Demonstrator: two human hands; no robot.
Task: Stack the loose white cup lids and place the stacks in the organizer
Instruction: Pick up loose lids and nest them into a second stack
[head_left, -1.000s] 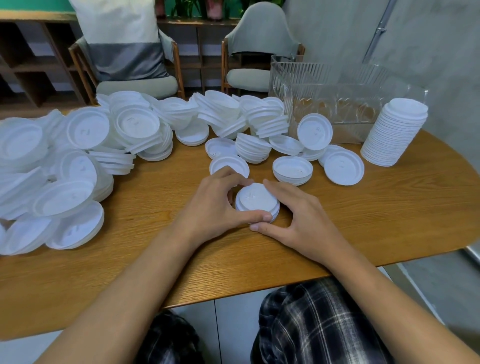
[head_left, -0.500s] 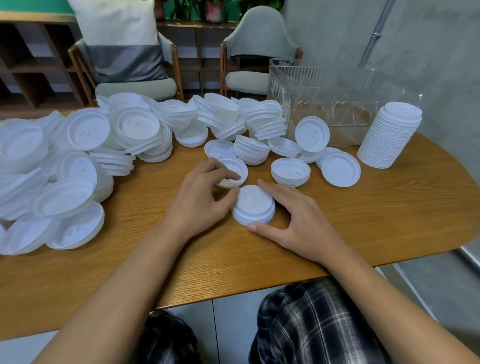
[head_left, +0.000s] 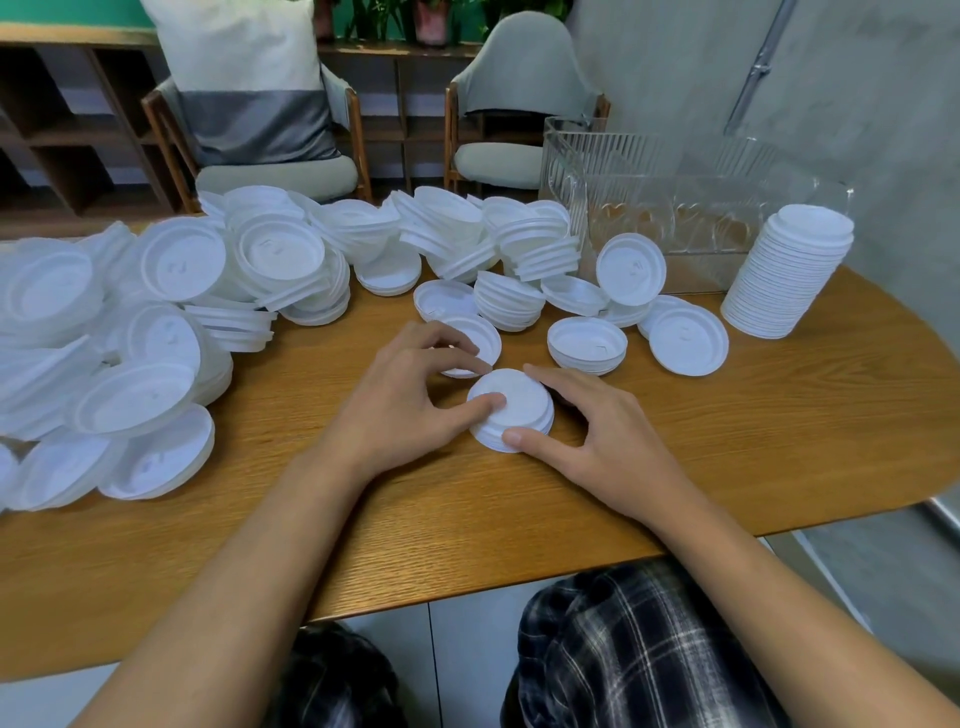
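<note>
A small stack of white lids (head_left: 511, 402) sits dome-up on the wooden table (head_left: 753, 426) in front of me. My right hand (head_left: 592, 436) holds it from the right, thumb at the near rim and index finger round the far side. My left hand (head_left: 405, 405) curls its fingers over the near rim of a loose upturned lid (head_left: 475, 332) just behind the stack, and its thumb rests on the stack's top. Loose white lids (head_left: 171, 322) lie heaped across the left and back. The clear ribbed organizer (head_left: 649, 171) stands at the back right.
A tall finished stack of lids (head_left: 789, 270) stands right of the organizer. Short stacks (head_left: 587, 345) and a single lid (head_left: 688, 343) lie between it and my hands. Two chairs (head_left: 514, 104) and shelves stand behind the table. The table's edge curves away at the right.
My left hand left the side of the small stack and reached back onto the loose upturned lid, then its thumb settled on the stack's top. My right hand stayed on the stack.
</note>
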